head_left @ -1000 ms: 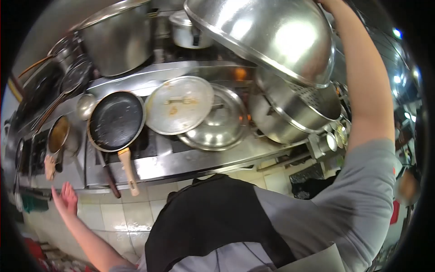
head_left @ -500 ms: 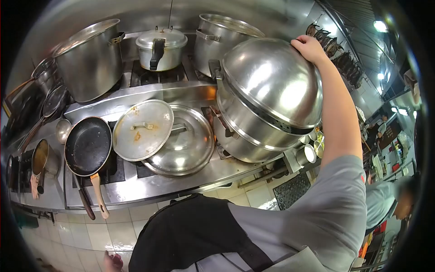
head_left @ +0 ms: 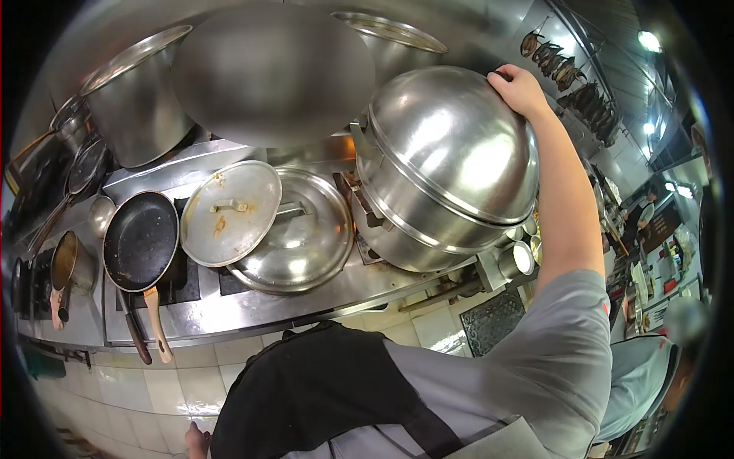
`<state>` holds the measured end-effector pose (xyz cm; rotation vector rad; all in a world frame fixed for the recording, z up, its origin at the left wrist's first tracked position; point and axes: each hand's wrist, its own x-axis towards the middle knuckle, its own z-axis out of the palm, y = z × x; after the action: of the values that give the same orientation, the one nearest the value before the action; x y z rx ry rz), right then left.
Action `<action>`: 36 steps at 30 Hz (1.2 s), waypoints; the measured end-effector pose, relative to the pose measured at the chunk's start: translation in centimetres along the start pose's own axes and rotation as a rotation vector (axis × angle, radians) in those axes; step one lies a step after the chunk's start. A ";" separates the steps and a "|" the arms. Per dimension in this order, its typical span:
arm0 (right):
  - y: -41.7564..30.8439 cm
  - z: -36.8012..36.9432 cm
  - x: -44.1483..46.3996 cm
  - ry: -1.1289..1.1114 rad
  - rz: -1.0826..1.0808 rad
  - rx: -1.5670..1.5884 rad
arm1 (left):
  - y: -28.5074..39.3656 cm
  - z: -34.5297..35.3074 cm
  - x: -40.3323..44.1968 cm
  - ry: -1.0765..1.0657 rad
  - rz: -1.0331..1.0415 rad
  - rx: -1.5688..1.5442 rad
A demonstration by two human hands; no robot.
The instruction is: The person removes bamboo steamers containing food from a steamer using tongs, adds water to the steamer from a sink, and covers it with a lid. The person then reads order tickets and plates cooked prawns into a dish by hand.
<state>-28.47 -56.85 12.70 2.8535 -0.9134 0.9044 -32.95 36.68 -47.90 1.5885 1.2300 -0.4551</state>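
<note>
My right hand [head_left: 518, 88] is closed on the black knob at the top of a large domed steel lid [head_left: 466, 138]. The lid sits on a wide steel steamer pot [head_left: 413, 241] on the stove. My left hand [head_left: 197, 437] hangs low beside the black apron, small and partly cut off by the body, so its fingers are hard to make out. Left of the steamer, a flat stained lid [head_left: 245, 233] overlaps a larger round steel lid [head_left: 325, 252].
A black frying pan [head_left: 141, 241], a ladle [head_left: 100, 214] and a small saucepan [head_left: 65, 264] are on the stove's left. A tall stockpot [head_left: 138, 107] stands behind. A blurred patch hides the back middle. Another person [head_left: 638, 375] is at lower right.
The domed lid has come down from a tilted, raised position onto the steamer, with my right hand still on it. My left hand has dropped from the stove's left edge to beside my body.
</note>
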 end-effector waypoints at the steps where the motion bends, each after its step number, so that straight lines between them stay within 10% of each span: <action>1: 0.1 -0.2 -0.1 -0.008 0.003 0.018 | 0.0 0.0 0.1 -0.003 0.005 0.008; 17: -3.4 -2.5 -2.4 -0.028 -0.129 -0.331 | -2.4 1.4 1.3 -0.065 0.034 0.266; 20: -7.6 -4.3 -8.8 0.177 -0.210 0.342 | -3.3 1.7 2.4 -0.089 0.050 0.341; 24: -11.5 -4.4 -19.8 -0.642 -0.479 0.740 | -4.2 3.4 5.9 -0.127 0.018 0.314; 27: -17.1 1.5 -26.6 -1.186 -0.073 0.525 | -3.1 4.6 6.8 -0.180 -0.056 0.241; 32: -14.9 14.6 -37.0 -1.483 0.511 0.075 | -2.5 2.9 9.7 -0.178 -0.074 0.253; 36: -17.5 15.1 -38.7 -1.524 0.549 -0.233 | -6.9 -3.8 17.4 -0.245 -0.120 0.335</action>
<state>-36.84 -24.54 -17.63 2.6426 -1.6155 -1.5948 -33.04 48.04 -63.26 1.6807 1.1046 -0.9450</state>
